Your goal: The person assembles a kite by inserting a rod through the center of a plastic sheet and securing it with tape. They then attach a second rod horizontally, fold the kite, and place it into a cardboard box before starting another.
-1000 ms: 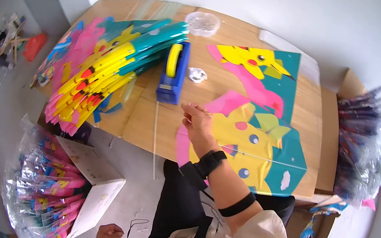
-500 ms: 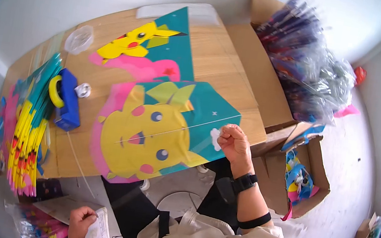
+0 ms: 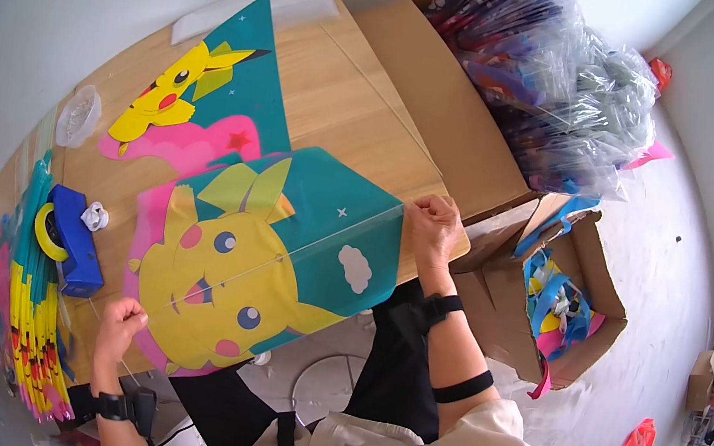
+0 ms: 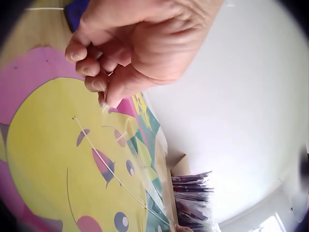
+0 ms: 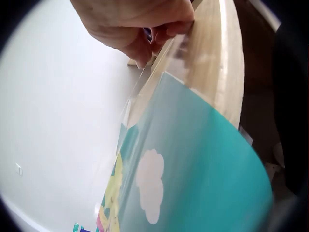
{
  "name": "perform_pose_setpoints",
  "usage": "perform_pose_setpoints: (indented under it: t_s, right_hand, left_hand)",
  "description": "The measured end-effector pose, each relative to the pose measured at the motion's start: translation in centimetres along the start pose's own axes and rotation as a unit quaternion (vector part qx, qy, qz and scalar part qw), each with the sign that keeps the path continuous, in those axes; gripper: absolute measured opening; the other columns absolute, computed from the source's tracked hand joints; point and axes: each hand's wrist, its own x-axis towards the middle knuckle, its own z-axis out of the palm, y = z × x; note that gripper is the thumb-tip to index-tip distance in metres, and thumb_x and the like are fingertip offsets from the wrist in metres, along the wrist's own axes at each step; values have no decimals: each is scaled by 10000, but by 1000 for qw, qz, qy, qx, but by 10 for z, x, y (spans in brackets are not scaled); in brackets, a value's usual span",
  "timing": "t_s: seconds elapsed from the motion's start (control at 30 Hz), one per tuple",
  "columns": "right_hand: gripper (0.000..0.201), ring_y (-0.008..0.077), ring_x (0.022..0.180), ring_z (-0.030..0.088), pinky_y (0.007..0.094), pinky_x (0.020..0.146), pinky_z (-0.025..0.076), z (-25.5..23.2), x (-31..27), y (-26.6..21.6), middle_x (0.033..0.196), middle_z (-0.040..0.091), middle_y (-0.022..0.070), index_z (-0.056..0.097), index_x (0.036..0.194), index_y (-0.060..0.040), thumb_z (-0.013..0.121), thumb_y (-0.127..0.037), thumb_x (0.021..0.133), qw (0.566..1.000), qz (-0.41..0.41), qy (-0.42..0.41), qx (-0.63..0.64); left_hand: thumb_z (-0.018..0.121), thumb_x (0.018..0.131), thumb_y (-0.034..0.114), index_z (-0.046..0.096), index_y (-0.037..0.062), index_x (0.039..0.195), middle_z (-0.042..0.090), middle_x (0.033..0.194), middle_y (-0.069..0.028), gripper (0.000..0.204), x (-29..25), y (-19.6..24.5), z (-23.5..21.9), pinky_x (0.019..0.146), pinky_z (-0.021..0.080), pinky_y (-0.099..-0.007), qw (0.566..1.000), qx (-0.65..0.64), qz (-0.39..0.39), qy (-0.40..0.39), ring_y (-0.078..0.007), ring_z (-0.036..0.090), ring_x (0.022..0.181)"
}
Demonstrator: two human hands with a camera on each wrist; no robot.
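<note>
Plastic strip [image 4: 105,107], pinched by left hand [image 3: 119,330] and right hand [image 3: 433,228], ran between them above the sheet [image 3: 312,267], roughly along its pale rod [image 3: 341,231].

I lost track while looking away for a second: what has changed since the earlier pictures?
The right hand crossed rightward from beside the blue tape dispenser to the teal corner of the big printed sheet. The left hand rose from below the table's near edge to the sheet's pink end and now pinches a thin clear strip. The dispenser and sheet stayed put.
</note>
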Motion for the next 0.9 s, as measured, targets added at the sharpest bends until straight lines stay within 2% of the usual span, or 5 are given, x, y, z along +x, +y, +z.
perform_pose_setpoints:
  t_s: [0.1,0.63,0.73,0.8,0.9]
  right_hand:
    - [98,268,852,500,363,747,435,4,-2,-7,769,573,68,637,660,-43,703,-100,615,997,-38,41,-48]
    - [86,270,889,494,364,788,422,9,-2,-10,812,572,73,629,650,-40,694,-94,636,995,-25,35,-92]
    - [71,274,866,506,370,766,430,12,-1,-4,794,574,77,634,647,-51,683,-99,632,990,-55,48,-119]
    - [66,284,832,519,380,738,438,14,2,3,772,575,81,637,646,-61,675,-110,621,986,-68,62,-136]
    - [59,283,804,527,390,717,438,13,2,3,750,581,85,634,644,-75,679,-108,624,977,-101,63,-174]
  left_hand:
    - [576,776,-8,565,10,707,502,612,36,72,23,-9,-6,504,321,-212,1000,1,5,-15,-39,426,553]
    - [590,749,-19,558,10,677,494,593,35,84,38,-14,3,479,310,-210,999,-17,-30,-22,-38,422,529]
    - [588,749,-13,554,13,675,489,588,38,85,39,-14,2,481,308,-210,999,-9,-37,-22,-37,413,524]
    - [603,749,23,552,10,689,491,591,21,80,39,-12,1,501,332,-239,999,20,-18,-32,-70,432,543]
    - [631,743,79,554,14,712,499,628,-33,105,37,-17,-3,558,374,-299,989,130,75,-7,-146,475,605]
